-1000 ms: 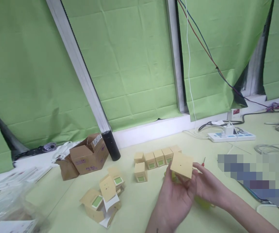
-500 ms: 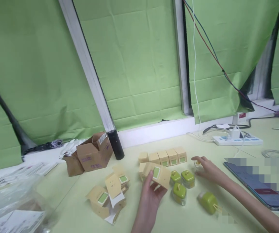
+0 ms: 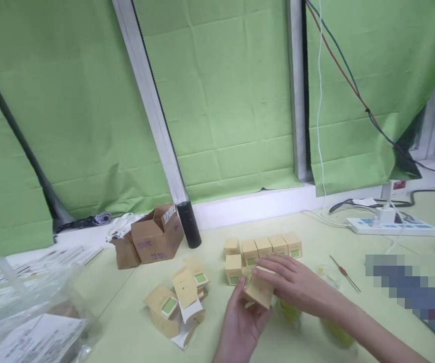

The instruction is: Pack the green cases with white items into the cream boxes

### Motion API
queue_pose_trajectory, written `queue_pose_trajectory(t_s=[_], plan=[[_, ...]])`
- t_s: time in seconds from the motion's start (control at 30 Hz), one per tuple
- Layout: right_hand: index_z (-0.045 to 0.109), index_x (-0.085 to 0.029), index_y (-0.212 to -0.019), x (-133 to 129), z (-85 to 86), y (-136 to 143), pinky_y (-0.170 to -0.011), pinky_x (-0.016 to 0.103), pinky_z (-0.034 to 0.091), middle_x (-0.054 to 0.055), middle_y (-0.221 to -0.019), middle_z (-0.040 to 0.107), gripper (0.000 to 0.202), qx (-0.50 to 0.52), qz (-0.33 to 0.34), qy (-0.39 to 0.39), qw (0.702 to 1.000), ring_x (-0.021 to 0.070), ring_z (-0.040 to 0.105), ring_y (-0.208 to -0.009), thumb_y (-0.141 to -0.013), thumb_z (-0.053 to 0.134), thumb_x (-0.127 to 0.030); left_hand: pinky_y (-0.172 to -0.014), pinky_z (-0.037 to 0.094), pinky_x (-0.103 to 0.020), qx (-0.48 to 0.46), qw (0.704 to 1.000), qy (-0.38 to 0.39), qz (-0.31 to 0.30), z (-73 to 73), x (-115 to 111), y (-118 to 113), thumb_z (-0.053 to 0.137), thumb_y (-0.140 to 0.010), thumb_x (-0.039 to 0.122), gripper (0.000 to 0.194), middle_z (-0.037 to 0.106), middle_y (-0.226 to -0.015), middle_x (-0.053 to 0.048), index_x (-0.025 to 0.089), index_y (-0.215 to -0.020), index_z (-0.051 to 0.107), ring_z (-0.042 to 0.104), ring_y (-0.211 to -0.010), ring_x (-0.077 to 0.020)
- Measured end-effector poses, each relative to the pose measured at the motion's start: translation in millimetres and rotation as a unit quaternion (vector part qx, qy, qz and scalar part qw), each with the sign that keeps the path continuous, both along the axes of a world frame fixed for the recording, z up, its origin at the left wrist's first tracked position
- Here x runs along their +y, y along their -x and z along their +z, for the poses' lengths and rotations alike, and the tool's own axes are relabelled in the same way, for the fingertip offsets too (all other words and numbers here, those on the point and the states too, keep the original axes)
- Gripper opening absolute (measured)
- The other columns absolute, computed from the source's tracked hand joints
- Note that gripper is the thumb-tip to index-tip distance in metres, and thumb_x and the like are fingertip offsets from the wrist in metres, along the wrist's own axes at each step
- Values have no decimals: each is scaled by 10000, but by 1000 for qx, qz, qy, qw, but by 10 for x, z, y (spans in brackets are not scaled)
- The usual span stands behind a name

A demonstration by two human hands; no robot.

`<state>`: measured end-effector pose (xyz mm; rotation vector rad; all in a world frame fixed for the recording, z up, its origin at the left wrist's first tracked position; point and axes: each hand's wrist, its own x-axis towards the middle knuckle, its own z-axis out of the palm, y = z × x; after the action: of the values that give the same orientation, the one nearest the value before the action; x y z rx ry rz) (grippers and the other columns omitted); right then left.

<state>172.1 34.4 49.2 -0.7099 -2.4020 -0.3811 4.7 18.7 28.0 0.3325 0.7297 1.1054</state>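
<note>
A small tan box (image 3: pixel 259 291) is held between both hands above the table. My left hand (image 3: pixel 242 320) grips it from below and the left, thumb along its side. Over its top and right side lies my right hand (image 3: pixel 296 282), fingers close together on the box. Green-capped clear containers (image 3: pixel 291 312) stand partly hidden beneath my right hand and forearm. Behind the hands is a row of closed tan boxes (image 3: pixel 264 247), with another tan box (image 3: pixel 233 268) in front of its left end. Unfolded tan cartons (image 3: pixel 185 290) lie to the left.
An open brown cardboard box (image 3: pixel 157 237) and a black cylinder (image 3: pixel 189 224) stand at the back left. Plastic bags (image 3: pixel 51 312) lie at the left. A power strip (image 3: pixel 394 227), tweezers (image 3: pixel 345 273) and a pixelated device (image 3: pixel 421 292) are on the right.
My right hand has moved left from beside the clear container onto the box in my left hand. The box is now turned more upright, and the view has shifted.
</note>
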Motion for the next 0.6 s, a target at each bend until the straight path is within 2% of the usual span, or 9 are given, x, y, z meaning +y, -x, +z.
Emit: queue_pose_trajectory(t_s=[0.13, 0.23, 0.3, 0.43, 0.5, 0.53, 0.57, 0.6], plan=[[409, -166, -1321, 89, 122, 89, -968, 422, 443, 102, -1264, 568, 490, -39, 29, -25, 999, 236, 488, -1190, -857, 438, -10, -573, 549, -275, 8, 999, -11, 46, 74, 52, 62, 630, -783, 254, 259, 613, -716, -58, 99, -975, 549, 624, -644, -161], [418, -136, -1313, 171, 43, 109, -979, 421, 438, 131, -1261, 566, 454, -6, 43, -64, 997, 237, 481, -1203, -876, 405, -15, -646, 557, -313, 6, 996, -48, 70, 168, 74, 69, 636, -770, 179, 225, 640, -801, -74, 106, -968, 559, 632, -694, -167], [399, -157, -1327, 236, -42, 106, -993, 418, 429, 118, -1292, 540, 470, 8, 50, -62, 997, 225, 465, -1220, -880, 391, -13, -684, 555, -327, 6, 995, -69, 68, 220, 83, 63, 639, -759, 150, 235, 653, -845, -85, 107, -977, 562, 636, -715, -169], [524, -248, -1190, 376, -109, 81, -998, 417, 426, 49, -1208, 614, 403, 31, 7, -3, 999, 199, 506, -1181, -875, 407, -26, -704, 550, -312, 15, 994, -62, 84, 269, 164, 118, 586, -803, 212, 227, 662, -873, -108, 102, -998, 555, 651, -753, -179], [556, -260, -1129, 472, -71, 43, -1008, 443, 403, 42, -1166, 634, 378, 43, -32, 17, 998, 204, 512, -1170, -866, 417, -27, -729, 543, -309, 72, 987, -88, 113, 295, 280, 231, 564, -817, 262, 231, 658, -891, -122, 104, -983, 545, 656, -778, -184], [544, -255, -1146, 533, -47, 6, -1016, 461, 386, 50, -1180, 621, 390, 47, -54, 26, 997, 212, 501, -1179, -857, 421, -24, -743, 537, -309, 140, 973, -118, 139, 316, 360, 314, 574, -808, 283, 251, 654, -921, -126, 114, -988, 532, 656, -795, -186], [514, -246, -1186, 605, -26, -48, -1021, 475, 370, 63, -1211, 595, 422, 51, -79, 38, 995, 220, 484, -1193, -842, 431, -17, -751, 531, -309, 229, 944, -162, 174, 343, 450, 413, 594, -793, 302, 283, 644, -972, -131, 128, -1001, 512, 653, -821, -190], [476, -228, -1231, 684, -15, -118, -1019, 488, 361, 86, -1246, 560, 465, 54, -106, 53, 991, 236, 464, -1208, -819, 453, -11, -746, 525, -302, 349, 889, -189, 228, 374, 545, 524, 615, -775, 319, 331, 630, -1019, -132, 147, -1025, 480, 646, -852, -191]])
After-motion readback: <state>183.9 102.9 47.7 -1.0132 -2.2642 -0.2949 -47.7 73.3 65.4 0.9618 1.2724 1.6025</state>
